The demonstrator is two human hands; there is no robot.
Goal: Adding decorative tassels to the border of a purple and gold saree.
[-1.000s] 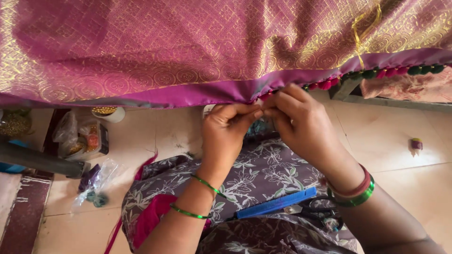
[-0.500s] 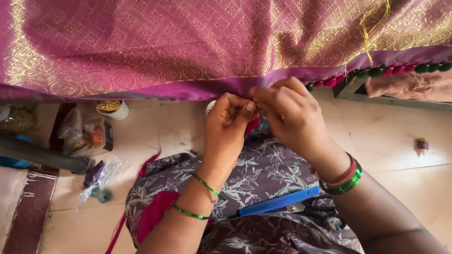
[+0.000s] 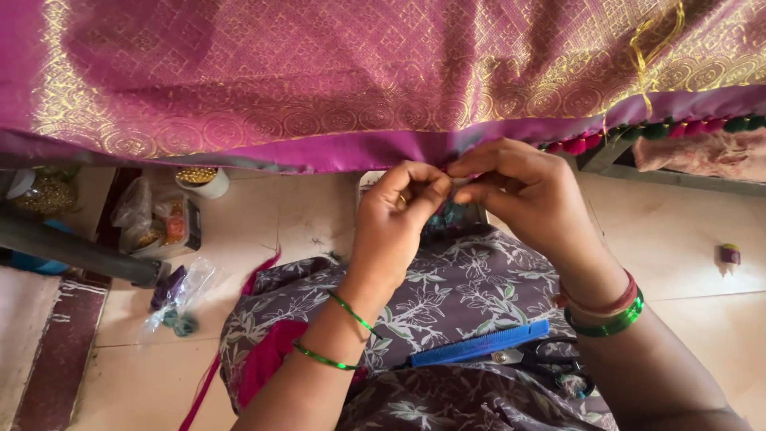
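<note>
Clear plastic bags (image 3: pixel 155 219), floor left

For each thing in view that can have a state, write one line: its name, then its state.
Left hand: fingertips pinched at the fabric's edge.
Right hand: fingers pinched at the same edge.
Purple fabric: stretched flat, edge hanging.
Blue comb: lying on lap.
Bead bag: lying on floor.

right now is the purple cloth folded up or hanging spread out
Spread out: the purple cloth hangs flat across the whole view, its hem pinched by both hands.
</note>
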